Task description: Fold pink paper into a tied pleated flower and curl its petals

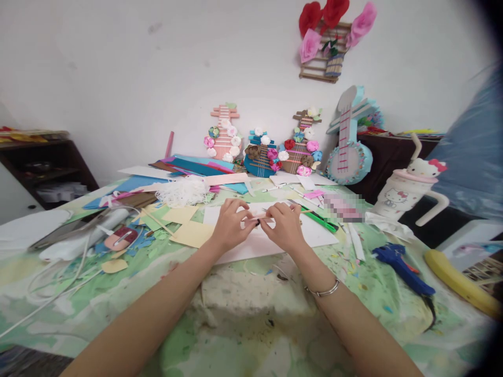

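Observation:
My left hand [232, 224] and my right hand [283, 224] meet over a white sheet of paper [271, 248] at mid-table. Both are closed in a pinch on a small pale pink strip [258, 215], seemingly paper, that spans the gap between the fingertips. A tiny dark spot shows by the thumbs; I cannot tell what it is. Just right of my right hand a thin tan stick [308, 211] pokes out, and whether the hand grips it is hidden. A green pen-like tool [322, 220] lies beside that hand. Yellow paper pieces [194, 234] lie left of my left hand.
A blue glue gun [404, 269], a banana-shaped yellow object [459, 280] and a white tumbler [396, 193] are on the right. A power strip [84, 235] with cables lies left. Decorated instrument-shaped crafts [259, 157] lean on the wall behind shredded white paper [183, 191].

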`<state>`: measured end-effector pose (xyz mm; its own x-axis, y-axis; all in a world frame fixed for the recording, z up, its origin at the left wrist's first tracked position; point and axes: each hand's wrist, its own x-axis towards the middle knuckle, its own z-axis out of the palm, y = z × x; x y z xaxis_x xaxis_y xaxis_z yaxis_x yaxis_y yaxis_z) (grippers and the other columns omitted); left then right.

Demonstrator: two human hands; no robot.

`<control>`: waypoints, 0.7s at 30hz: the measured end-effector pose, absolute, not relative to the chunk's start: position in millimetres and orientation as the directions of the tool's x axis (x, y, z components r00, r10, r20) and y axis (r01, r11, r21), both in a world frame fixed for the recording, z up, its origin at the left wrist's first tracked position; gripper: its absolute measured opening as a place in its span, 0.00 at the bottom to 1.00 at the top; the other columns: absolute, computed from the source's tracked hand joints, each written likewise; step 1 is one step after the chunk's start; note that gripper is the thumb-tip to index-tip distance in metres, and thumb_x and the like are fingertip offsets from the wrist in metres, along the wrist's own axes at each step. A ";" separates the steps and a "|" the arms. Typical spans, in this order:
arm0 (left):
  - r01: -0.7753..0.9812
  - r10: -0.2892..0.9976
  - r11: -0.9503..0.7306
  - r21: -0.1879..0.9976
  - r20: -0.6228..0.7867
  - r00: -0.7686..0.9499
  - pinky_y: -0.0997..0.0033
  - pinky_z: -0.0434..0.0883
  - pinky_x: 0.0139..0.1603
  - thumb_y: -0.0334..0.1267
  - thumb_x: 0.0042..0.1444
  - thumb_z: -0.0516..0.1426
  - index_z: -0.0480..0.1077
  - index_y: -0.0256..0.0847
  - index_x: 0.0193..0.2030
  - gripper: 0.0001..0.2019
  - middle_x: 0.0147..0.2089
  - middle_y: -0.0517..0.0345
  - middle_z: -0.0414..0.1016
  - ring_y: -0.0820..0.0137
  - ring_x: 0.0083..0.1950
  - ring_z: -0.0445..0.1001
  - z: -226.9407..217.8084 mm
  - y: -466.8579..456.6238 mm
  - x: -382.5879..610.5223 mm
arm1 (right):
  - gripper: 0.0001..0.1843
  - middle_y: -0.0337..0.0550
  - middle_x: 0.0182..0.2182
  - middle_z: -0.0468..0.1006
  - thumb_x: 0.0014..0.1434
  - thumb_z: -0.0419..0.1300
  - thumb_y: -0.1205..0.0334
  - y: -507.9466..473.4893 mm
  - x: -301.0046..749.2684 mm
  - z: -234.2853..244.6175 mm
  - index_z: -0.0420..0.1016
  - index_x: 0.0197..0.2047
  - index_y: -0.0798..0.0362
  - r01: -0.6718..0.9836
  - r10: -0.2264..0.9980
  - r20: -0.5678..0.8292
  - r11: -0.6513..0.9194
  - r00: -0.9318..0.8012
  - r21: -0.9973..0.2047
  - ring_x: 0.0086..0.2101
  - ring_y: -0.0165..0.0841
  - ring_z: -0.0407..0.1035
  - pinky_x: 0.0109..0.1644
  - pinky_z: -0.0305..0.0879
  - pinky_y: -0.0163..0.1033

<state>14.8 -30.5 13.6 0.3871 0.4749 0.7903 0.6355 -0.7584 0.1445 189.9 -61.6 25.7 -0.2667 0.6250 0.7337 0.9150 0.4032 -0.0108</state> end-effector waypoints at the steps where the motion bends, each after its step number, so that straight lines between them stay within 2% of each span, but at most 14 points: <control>1: 0.638 0.485 -0.756 0.148 0.781 0.393 0.58 0.61 0.50 0.38 0.52 0.57 0.73 0.41 0.30 0.05 0.42 0.52 0.70 0.61 0.47 0.62 13.0 -29.9 14.5 | 0.10 0.41 0.29 0.72 0.58 0.54 0.57 -61.6 189.9 25.6 0.67 0.30 0.54 0.914 0.621 0.735 0.407 -0.272 -0.005 0.34 0.33 0.63 0.43 0.43 0.42; 9: 0.605 0.491 -0.780 0.159 0.756 0.434 0.58 0.62 0.50 0.30 0.50 0.56 0.73 0.40 0.31 0.05 0.44 0.52 0.71 0.61 0.49 0.63 11.7 -29.3 14.3 | 0.08 0.43 0.31 0.73 0.57 0.55 0.59 -61.1 190.3 24.8 0.66 0.30 0.54 0.903 0.614 0.729 0.429 -0.301 0.011 0.35 0.34 0.63 0.43 0.42 0.42; 15: 0.590 0.493 -0.790 0.168 0.746 0.448 0.58 0.62 0.51 0.29 0.50 0.56 0.73 0.40 0.30 0.05 0.44 0.52 0.71 0.61 0.49 0.63 9.9 -28.0 13.2 | 0.08 0.42 0.30 0.73 0.57 0.55 0.59 -60.5 190.8 24.3 0.66 0.30 0.54 0.903 0.606 0.729 0.427 -0.320 0.041 0.35 0.34 0.62 0.43 0.43 0.42; 21: 0.583 0.525 -0.781 0.224 0.742 0.418 0.58 0.63 0.51 0.30 0.50 0.57 0.73 0.41 0.27 0.05 0.43 0.53 0.72 0.62 0.48 0.63 9.8 -24.7 12.8 | 0.07 0.41 0.30 0.72 0.58 0.55 0.60 -60.1 190.4 24.6 0.65 0.30 0.54 0.894 0.588 0.733 0.443 -0.342 0.062 0.35 0.33 0.62 0.43 0.43 0.42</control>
<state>12.8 -24.7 9.8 0.4176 0.5248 0.7418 0.5827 -0.7810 0.2245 190.4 -60.1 24.6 -0.3421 0.5884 0.7326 0.8943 0.4431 0.0617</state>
